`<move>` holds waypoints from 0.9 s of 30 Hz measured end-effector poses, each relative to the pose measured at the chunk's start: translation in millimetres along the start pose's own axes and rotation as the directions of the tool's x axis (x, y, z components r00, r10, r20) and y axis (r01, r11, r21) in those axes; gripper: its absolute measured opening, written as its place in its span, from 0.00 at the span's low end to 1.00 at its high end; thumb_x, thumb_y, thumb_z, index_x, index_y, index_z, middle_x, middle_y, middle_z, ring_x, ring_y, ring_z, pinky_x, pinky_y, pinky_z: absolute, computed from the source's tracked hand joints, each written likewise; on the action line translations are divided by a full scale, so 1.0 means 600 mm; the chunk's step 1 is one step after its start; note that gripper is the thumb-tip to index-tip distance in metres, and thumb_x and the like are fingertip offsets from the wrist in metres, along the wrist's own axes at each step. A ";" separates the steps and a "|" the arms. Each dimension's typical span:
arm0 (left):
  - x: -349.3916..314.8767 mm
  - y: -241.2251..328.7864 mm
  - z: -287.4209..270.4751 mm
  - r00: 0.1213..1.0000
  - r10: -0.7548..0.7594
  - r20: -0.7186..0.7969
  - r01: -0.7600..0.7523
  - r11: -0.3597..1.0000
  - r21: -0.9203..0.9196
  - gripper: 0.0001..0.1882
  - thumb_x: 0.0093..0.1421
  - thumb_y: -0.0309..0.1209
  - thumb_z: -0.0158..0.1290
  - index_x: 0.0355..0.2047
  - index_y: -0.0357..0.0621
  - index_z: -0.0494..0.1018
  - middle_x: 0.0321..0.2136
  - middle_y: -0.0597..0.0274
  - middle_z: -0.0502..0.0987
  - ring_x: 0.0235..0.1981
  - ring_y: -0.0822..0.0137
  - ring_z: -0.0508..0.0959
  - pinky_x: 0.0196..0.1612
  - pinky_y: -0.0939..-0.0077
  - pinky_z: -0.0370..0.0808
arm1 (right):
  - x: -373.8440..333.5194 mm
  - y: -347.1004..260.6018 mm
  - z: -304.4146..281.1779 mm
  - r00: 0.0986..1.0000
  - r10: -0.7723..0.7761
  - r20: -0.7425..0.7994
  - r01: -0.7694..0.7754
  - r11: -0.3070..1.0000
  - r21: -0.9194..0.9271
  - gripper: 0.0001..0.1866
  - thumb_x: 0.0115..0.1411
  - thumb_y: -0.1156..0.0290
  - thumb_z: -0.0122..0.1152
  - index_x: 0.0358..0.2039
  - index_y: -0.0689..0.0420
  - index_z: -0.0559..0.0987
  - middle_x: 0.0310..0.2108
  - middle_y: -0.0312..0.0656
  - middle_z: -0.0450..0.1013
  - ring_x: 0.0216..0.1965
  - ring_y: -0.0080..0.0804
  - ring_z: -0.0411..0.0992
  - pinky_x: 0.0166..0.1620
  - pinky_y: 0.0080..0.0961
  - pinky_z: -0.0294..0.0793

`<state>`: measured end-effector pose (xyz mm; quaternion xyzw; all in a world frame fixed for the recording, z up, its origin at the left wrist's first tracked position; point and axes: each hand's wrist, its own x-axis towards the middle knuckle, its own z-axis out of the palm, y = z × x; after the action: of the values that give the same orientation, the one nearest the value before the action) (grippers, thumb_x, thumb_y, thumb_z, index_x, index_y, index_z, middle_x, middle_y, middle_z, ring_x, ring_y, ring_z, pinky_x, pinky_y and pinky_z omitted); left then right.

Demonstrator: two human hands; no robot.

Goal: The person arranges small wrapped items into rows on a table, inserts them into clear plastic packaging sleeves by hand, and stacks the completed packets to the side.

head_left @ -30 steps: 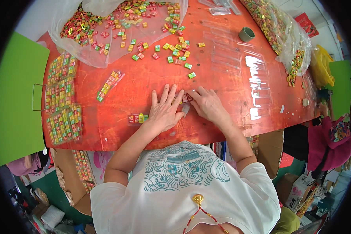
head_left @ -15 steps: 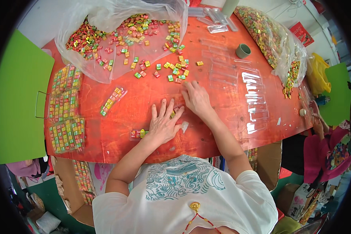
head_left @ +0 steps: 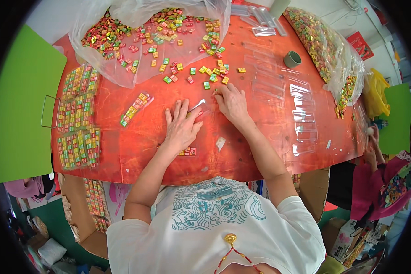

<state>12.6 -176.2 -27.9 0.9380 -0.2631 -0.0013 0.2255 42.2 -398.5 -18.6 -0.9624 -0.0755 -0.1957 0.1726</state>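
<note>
While you are leaning over the red-orange tabletop, your left hand is lying flat with its fingers spread, pressing on a narrow clear plastic sleeve that is sitting just in front of you between both hands. Your right hand is resting palm down beside it, fingers curled at the sleeve's far end; whether it is pinching a sweet is not something I can tell. Small square wrapped candies in red, green and yellow are lying scattered just beyond your fingertips, spilling from a big clear plastic bag. A short filled strip of candies is sitting near your left wrist, and another filled strip is lying further left.

Watch the sleeve: it is looking light and slippery, so if your left palm is easing off, it could be skidding sideways and shedding its pieces. Your forearm is also passing close to the strip by your wrist and could be nudging it off the edge.
</note>
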 end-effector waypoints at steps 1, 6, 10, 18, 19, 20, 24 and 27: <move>0.000 -0.005 0.000 1.000 -0.005 -0.005 0.005 0.998 -0.058 0.26 0.65 0.44 0.52 0.62 0.51 0.67 0.68 0.41 0.56 0.71 0.41 0.51 0.67 0.27 0.44 | -0.001 -0.004 -0.005 0.997 0.063 0.032 -0.065 0.996 0.061 0.07 0.60 0.64 0.62 0.33 0.53 0.78 0.32 0.40 0.73 0.37 0.39 0.74 0.40 0.38 0.66; 0.002 -0.014 -0.007 0.998 -0.062 0.000 0.060 0.965 -0.256 0.26 0.68 0.45 0.47 0.63 0.48 0.65 0.68 0.43 0.57 0.72 0.43 0.51 0.69 0.32 0.41 | -0.014 -0.043 -0.011 0.995 0.093 0.042 -0.099 0.977 0.189 0.08 0.59 0.64 0.62 0.33 0.54 0.79 0.31 0.41 0.73 0.37 0.40 0.75 0.42 0.40 0.66; 0.002 -0.028 -0.017 0.996 -0.092 -0.015 0.075 0.883 -0.464 0.28 0.70 0.45 0.45 0.66 0.45 0.62 0.68 0.45 0.59 0.72 0.50 0.54 0.70 0.43 0.46 | -0.022 -0.067 0.009 0.998 -0.033 0.050 0.033 0.999 0.009 0.06 0.60 0.65 0.63 0.34 0.52 0.81 0.30 0.40 0.72 0.36 0.38 0.73 0.40 0.38 0.66; -0.002 -0.074 -0.068 0.963 -0.260 0.066 0.162 0.369 -0.915 0.29 0.71 0.44 0.47 0.64 0.39 0.64 0.66 0.49 0.64 0.68 0.58 0.62 0.69 0.65 0.56 | -0.014 -0.069 0.002 0.984 -0.175 0.041 0.180 0.969 -0.171 0.08 0.60 0.60 0.64 0.31 0.49 0.83 0.28 0.38 0.70 0.34 0.35 0.72 0.40 0.35 0.65; -0.004 -0.082 -0.057 0.981 -0.192 -0.011 0.103 0.573 -0.813 0.29 0.69 0.42 0.50 0.64 0.38 0.64 0.65 0.48 0.64 0.67 0.56 0.63 0.69 0.64 0.57 | -0.013 -0.070 0.002 0.983 -0.177 0.047 0.182 0.967 -0.177 0.09 0.60 0.59 0.63 0.31 0.49 0.83 0.28 0.38 0.70 0.34 0.35 0.72 0.40 0.35 0.65; -0.005 -0.085 -0.053 0.992 -0.107 -0.070 0.034 0.745 -0.666 0.30 0.67 0.40 0.52 0.64 0.38 0.64 0.65 0.46 0.65 0.67 0.53 0.63 0.69 0.64 0.57 | -0.012 -0.073 0.003 0.982 -0.183 0.048 0.188 0.966 -0.175 0.09 0.60 0.59 0.63 0.31 0.49 0.83 0.28 0.38 0.70 0.34 0.35 0.72 0.40 0.35 0.65; -0.020 -0.060 -0.036 0.999 0.043 -0.009 -0.044 0.981 -0.189 0.38 0.61 0.36 0.57 0.68 0.40 0.57 0.68 0.40 0.57 0.70 0.41 0.55 0.69 0.45 0.53 | -0.009 -0.080 0.003 0.981 -0.176 0.082 0.186 0.974 -0.131 0.10 0.60 0.60 0.62 0.28 0.52 0.81 0.29 0.40 0.72 0.34 0.37 0.73 0.40 0.36 0.65; -0.022 -0.046 -0.030 1.000 0.012 0.013 -0.011 0.997 -0.081 0.39 0.59 0.37 0.59 0.68 0.41 0.57 0.68 0.40 0.57 0.71 0.41 0.53 0.69 0.42 0.52 | -0.006 -0.068 0.011 0.994 -0.096 0.058 0.101 0.992 -0.075 0.09 0.60 0.61 0.62 0.29 0.52 0.80 0.29 0.40 0.73 0.35 0.38 0.74 0.39 0.38 0.65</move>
<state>16.7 -141.1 -25.0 0.9265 -0.2698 -0.0169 0.2617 32.4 -358.6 -13.3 -0.9684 -0.1199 -0.1807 0.1233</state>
